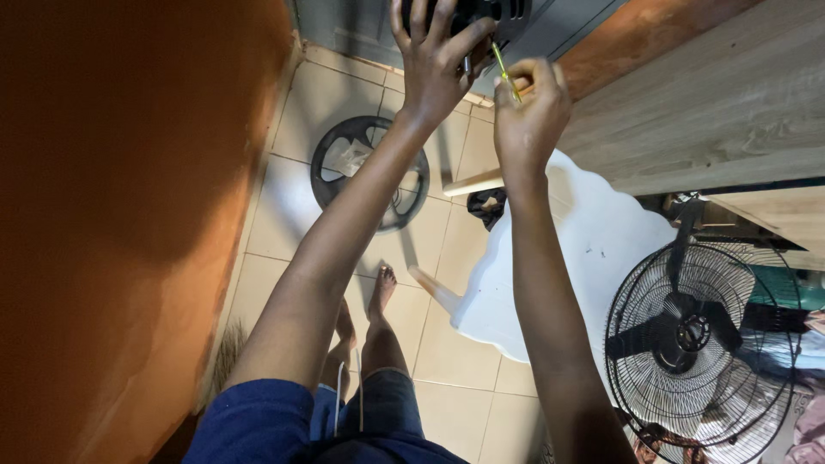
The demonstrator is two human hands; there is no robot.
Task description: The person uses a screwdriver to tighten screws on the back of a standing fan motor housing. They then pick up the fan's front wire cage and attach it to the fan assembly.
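The left hand (pixel 434 60) is raised at the far top of the view, fingers spread and wrapped over a black motor housing (pixel 481 13), which is cut off by the upper edge of the picture. Its grip is closed on that housing, thumb pressed along the right side of it. Just to the right, the right hand (pixel 531 112) is curled into a closed grip around a slim screwdriver with a yellow-green shaft (pixel 505 73); the shaft angles up and left toward the housing, its tip right beside the left thumb. Whether the tip touches the housing cannot be told. The 2 hands are close together, almost touching.

Below them lies a tiled floor (pixel 455 352). On it, far and left of centre, rests a round black fan base (pixel 365 172), lying flat. To the right stands a white plastic chair (pixel 593 249), with a small dark object (pixel 488 206) beside its far left edge. At the near right is a black fan with a wire grille (pixel 696 344), its blades visible behind the guard. An orange wall (pixel 129 215) fills the left side, and pale wooden boards (pixel 713 103) cross the far right. The person's bare feet (pixel 382 288) stand on the tiles, below blue shorts (pixel 344 421).
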